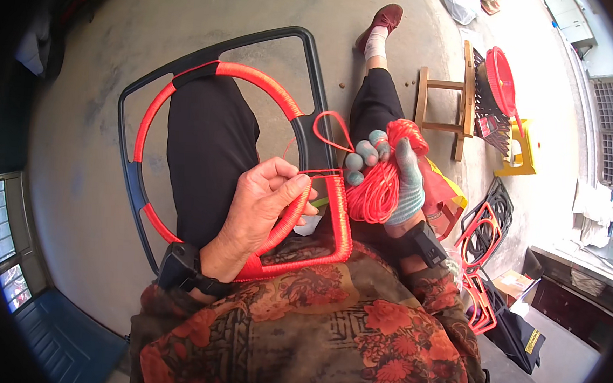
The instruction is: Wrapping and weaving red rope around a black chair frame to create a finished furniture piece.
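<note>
A black plastic frame (pixel 307 72) with an inner ring rests on my lap, and much of it is wrapped in red cord (pixel 257 76). My bare left hand (pixel 260 206) grips the wrapped ring at its lower right and pinches the cord against the frame. My right hand (pixel 392 176), in a grey-green glove, holds a bundle of red cord (pixel 377 185) just right of the frame. A loop of cord (pixel 328 129) runs from the bundle over the frame's black bar.
My black-trousered legs stretch out over the concrete floor (pixel 86 122). A wooden stool (pixel 445 102) stands to the right, with a red basket (pixel 501 80) and a yellow stool (pixel 523 148) beyond. More red-wrapped frames (pixel 483 237) are stacked at my right side.
</note>
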`<state>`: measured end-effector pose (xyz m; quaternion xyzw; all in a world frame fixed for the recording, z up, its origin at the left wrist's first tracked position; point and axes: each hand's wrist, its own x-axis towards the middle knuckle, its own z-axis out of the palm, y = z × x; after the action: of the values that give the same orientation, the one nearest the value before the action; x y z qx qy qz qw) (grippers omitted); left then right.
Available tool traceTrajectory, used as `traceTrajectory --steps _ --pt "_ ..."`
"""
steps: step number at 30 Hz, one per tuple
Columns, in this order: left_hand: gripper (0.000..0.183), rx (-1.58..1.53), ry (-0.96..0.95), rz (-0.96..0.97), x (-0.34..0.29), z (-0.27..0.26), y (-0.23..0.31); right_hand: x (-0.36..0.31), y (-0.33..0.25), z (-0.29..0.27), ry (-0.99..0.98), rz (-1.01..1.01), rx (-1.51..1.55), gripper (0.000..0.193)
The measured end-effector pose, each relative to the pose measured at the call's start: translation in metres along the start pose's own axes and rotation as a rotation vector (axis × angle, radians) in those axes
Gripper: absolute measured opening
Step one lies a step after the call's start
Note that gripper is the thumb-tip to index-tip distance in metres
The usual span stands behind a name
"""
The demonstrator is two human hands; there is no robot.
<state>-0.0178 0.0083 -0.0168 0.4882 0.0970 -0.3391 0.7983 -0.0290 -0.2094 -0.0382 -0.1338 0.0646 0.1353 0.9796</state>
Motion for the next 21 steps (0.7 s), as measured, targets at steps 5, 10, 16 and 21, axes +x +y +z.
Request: traceTrajectory --steps 5,10,16,21 --pt "0.016 -0.121 0.011 -0.047 -0.002 0.002 0.009 -0.008 -0.005 -0.019 0.028 0.017 -0.229 0.026" --pt "0.016 0.008 -0.035 -0.075 -0.003 -0.002 0.008 -0.012 -0.011 -0.008 0.35 0.093 -0.288 0.036" --pt "0.021 0.022 -0.043 -0.069 0.0 0.004 0.003 0.002 -0.063 -0.031 0.667 -0.404 -1.436 0.017" --pt "0.065 -0.081 0.027 -0.019 0.001 0.008 0.009 0.022 -0.014 0.072 -0.103 -0.93 -2.344 0.034"
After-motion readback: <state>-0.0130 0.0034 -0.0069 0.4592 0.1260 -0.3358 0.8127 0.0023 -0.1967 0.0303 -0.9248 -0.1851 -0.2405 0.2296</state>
